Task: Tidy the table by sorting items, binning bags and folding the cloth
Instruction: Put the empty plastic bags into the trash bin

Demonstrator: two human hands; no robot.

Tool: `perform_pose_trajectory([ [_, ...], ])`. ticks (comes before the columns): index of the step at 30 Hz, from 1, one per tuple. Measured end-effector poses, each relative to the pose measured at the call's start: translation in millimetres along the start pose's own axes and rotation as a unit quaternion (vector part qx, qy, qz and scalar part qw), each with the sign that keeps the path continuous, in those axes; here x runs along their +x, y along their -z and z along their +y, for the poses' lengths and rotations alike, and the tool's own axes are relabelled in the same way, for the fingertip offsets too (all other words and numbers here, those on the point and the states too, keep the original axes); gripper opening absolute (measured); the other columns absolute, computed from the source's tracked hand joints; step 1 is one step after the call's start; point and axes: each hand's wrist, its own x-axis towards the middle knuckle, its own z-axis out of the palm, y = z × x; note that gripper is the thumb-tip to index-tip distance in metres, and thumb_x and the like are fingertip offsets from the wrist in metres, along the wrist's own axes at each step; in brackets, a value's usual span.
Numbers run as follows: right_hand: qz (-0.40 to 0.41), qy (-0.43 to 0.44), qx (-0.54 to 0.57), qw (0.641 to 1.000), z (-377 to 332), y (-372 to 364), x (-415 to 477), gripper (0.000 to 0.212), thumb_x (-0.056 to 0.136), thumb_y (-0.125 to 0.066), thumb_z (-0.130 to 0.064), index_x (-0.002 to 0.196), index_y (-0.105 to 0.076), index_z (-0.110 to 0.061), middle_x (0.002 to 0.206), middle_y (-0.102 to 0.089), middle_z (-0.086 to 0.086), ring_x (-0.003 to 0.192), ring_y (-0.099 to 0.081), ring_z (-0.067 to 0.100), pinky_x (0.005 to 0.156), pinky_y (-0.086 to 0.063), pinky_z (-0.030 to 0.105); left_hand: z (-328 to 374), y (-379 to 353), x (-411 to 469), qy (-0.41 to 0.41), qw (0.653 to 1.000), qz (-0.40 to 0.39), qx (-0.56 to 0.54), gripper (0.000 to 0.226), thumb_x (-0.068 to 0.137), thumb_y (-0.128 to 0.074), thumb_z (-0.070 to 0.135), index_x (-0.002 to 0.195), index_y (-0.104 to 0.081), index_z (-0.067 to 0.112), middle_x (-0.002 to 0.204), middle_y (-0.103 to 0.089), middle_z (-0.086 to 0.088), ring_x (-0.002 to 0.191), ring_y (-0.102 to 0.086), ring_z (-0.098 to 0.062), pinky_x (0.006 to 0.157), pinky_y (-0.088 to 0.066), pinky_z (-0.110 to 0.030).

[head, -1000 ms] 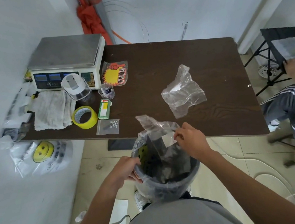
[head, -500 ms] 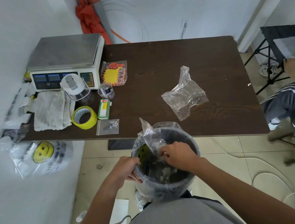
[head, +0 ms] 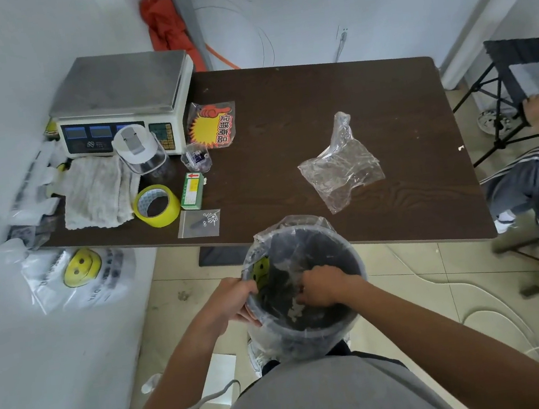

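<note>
Our left hand grips the bin rim, right hand curled inside (can't tell on what); flimsy, slippery bag at 1 o'clock we'd pinch by the neck.

The left hand grips the left rim of a dark bin lined with clear plastic, held below the near edge of the brown surface. The right hand is inside the bin, fingers curled down into crumpled plastic; whether they pinch it is unclear. A clear bag lies alone at mid-surface. At the far left stands a scale, with a folded cloth and a yellow tape roll just beside each other in front of it.
</note>
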Motion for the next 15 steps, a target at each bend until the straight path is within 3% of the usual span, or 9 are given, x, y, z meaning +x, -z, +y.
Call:
perform_pose_trajectory([
  [4,0.052,-0.008,-0.012,0.999,2,27,-5,0.053,0.092,-0.049,-0.061,0.09,-0.069,-0.012,0.087,-0.069,0.004,0.084,-0.067,0.023,0.085,-0.056,0.041,-1,-2,-1,-0.001,1.0,-0.004,-0.007,0.024,0.095,-0.055,0.013,0.112,-0.063,-0.002,0.084,-0.078,-0.02,0.071,-0.077,-0.031,0.067,-0.063,-0.034],
  [7,0.139,-0.041,0.012,0.989,1,43,-6,0.065,0.091,-0.046,-0.067,0.114,-0.063,-0.009,0.104,-0.07,0.008,0.097,-0.068,0.026,0.086,-0.055,0.038,-1,-4,-4,-0.001,1.0,-0.003,-0.014,0.022,0.095,-0.054,0.01,0.11,-0.063,-0.003,0.083,-0.077,-0.021,0.069,-0.077,-0.031,0.067,-0.064,-0.035],
  [10,0.23,-0.094,0.046,0.968,-1,53,-3,0.06,0.099,-0.042,-0.054,0.137,-0.039,-0.006,0.125,-0.062,0.015,0.112,-0.062,0.035,0.089,-0.05,0.044,1,-5,-6,0.003,1.0,-0.001,-0.018,0.022,0.094,-0.053,0.008,0.11,-0.063,-0.004,0.082,-0.077,-0.023,0.065,-0.076,-0.03,0.063,-0.063,-0.033],
  [15,0.202,-0.067,0.038,0.976,4,46,8,0.049,0.099,-0.049,-0.025,0.142,-0.036,-0.008,0.134,-0.058,0.015,0.114,-0.061,0.034,0.086,-0.049,0.042,1,-6,-6,0.003,1.0,0.001,-0.013,0.021,0.095,-0.052,0.01,0.109,-0.062,-0.002,0.083,-0.077,-0.022,0.071,-0.077,-0.033,0.069,-0.064,-0.035],
])
